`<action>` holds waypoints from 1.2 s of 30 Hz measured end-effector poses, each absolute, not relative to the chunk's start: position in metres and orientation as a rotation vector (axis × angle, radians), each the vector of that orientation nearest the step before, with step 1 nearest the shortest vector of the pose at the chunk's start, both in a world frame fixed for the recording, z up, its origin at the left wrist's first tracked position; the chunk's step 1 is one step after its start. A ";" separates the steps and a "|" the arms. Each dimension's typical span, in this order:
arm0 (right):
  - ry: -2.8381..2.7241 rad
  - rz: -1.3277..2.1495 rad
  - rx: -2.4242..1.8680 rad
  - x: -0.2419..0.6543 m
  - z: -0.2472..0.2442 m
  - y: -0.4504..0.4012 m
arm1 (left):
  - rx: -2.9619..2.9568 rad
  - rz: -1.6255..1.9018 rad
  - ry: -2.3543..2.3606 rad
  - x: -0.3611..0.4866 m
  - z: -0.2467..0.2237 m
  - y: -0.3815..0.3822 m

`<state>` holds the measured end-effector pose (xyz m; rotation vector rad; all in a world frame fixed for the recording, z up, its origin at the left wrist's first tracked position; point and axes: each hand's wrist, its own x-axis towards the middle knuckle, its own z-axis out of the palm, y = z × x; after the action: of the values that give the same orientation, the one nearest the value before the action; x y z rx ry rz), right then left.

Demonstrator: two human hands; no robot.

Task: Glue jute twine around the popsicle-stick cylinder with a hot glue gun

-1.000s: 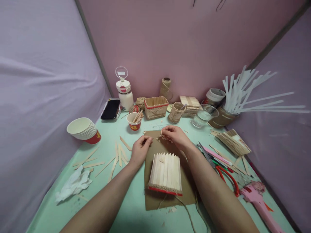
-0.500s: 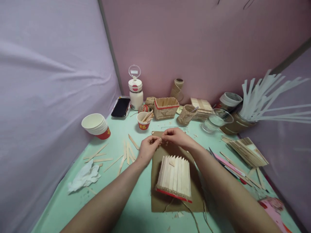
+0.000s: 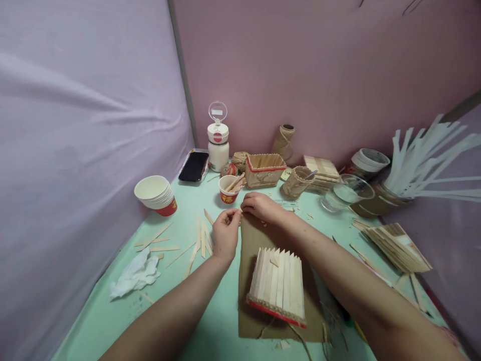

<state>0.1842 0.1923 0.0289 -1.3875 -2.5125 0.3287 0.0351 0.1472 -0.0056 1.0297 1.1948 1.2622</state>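
My left hand is closed in a pinch at the far left corner of a brown board. A tiny pale piece, seemingly wood, shows at its fingertips. Beside it, almost touching, my right hand is bent over the same corner with its fingers pressed together; what they hold is hidden. On the board, nearer to me, lies a panel of pale wooden strips with pointed far ends, a braided cord and a red band along its near edge. A small wood chip rests on the panel.
Loose wooden strips and a crumpled tissue lie to the left, below stacked paper cups. Behind my hands stand a cup of sticks, a wooden basket and a glass bowl. Twine trails off the board's near edge.
Both hands have moved slightly left and away to the board's far left corner, my right hand now over it. The view has shifted, so the table things appear farther right.
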 end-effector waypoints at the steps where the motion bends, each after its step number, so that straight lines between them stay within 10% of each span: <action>1: -2.536 0.316 -1.396 0.184 0.028 0.193 | 1.012 1.263 1.196 0.035 -0.006 0.148; 9: -2.355 0.421 -1.511 0.180 0.027 0.196 | 0.913 1.258 1.144 0.035 -0.003 0.153; 18: -1.156 1.398 -1.431 0.199 0.052 0.143 | 0.922 1.050 0.964 0.042 0.004 0.150; 36: -0.897 1.389 -1.285 0.191 0.024 0.120 | 0.792 0.914 0.798 0.045 0.007 0.142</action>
<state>0.1907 0.1199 0.0236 -1.2850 -0.8968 1.3889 0.0445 0.1423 0.0066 0.7917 0.7978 0.9140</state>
